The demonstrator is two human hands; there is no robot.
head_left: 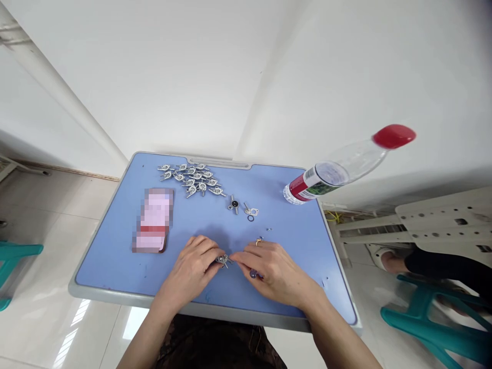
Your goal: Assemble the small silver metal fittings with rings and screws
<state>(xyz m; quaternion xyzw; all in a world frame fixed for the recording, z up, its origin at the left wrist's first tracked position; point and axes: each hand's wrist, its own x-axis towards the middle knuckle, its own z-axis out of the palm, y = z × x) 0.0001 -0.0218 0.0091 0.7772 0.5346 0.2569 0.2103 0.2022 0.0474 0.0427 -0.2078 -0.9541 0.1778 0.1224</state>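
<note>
My left hand (197,267) pinches a small silver metal fitting (223,260) near the table's front edge. My right hand (269,267) is closed, its thumb and forefinger touching the fitting's right side. A purple-tipped tool (253,274) lies in the curled fingers of that hand; most of it is hidden. Beyond my hands sit a dark-centred metal fitting (234,204), a flat metal plate with a pin (251,211) and a black ring (250,218). Several silver fittings (192,177) are clustered at the table's back left.
The blue table (115,246) stands against a white wall. On it are a phone (156,220) at the left and a red-capped bottle (326,177) at the back right. Teal stools (430,318) stand on both sides, and a person's leg (438,264) shows at the right.
</note>
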